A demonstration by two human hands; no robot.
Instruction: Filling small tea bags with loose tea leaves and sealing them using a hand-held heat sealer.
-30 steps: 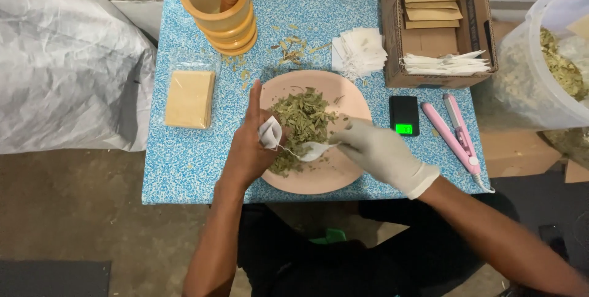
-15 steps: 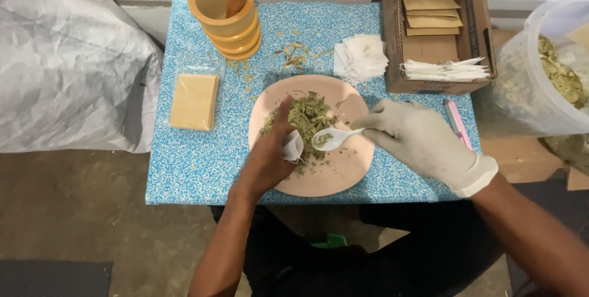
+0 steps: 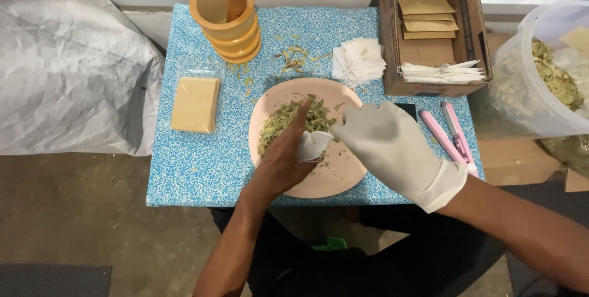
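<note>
Over the round pink plate (image 3: 343,177) of dried green leaves (image 3: 285,119), we pinch a small white paper sachet (image 3: 314,145) in our bare left hand (image 3: 283,162), our gloved right hand (image 3: 392,146) closing on it from the right.

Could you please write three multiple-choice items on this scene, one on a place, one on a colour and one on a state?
1. Where do the dried leaves lie?
A. on the pink plate
B. in the cardboard box
C. on the floor

2. What colour is the table top?
A. plain red
B. speckled blue
C. black

3. How is the right hand covered?
A. bare
B. in a white glove
C. wrapped in cloth

Answers: 1 A, the heap sits on the plate's left part. 2 B, blue with white specks. 3 B, the glove ends at the wrist, while the left hand, holding a small white bag, is bare.
</note>
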